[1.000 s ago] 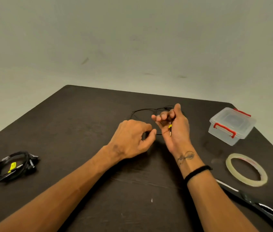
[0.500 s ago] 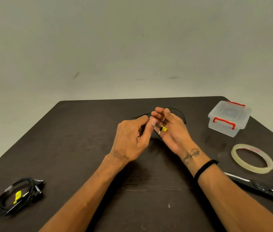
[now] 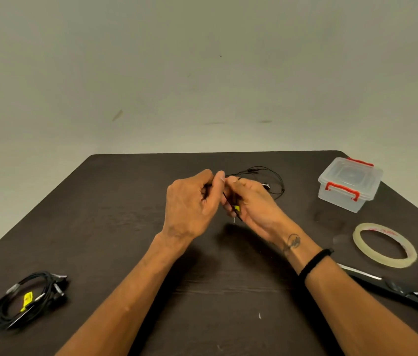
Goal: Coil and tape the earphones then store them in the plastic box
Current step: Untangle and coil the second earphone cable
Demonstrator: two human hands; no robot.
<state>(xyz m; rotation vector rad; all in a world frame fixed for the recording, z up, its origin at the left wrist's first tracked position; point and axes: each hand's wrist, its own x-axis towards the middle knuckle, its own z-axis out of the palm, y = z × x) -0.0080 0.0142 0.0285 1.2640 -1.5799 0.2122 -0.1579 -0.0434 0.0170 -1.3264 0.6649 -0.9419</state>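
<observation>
Two earphones [image 3: 262, 179], one box [image 3: 349, 185], one tape [image 3: 385, 244]

Single head-worn wide-angle view, looking forward and down over a dark table [image 3: 125, 227] toward a plain wall [image 3: 202, 73]. Both forearms enter from bottom edge; hands sit mid-frame, close. No second view.

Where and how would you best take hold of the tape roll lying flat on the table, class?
Grip the tape roll by its ring wall, probably the near-left arc, coming from above with the right hand: one finger inside the open centre, thumb outside. It lies flat on the table, so its thin edge offers little from the side, and the scissors lie close in front.
</observation>
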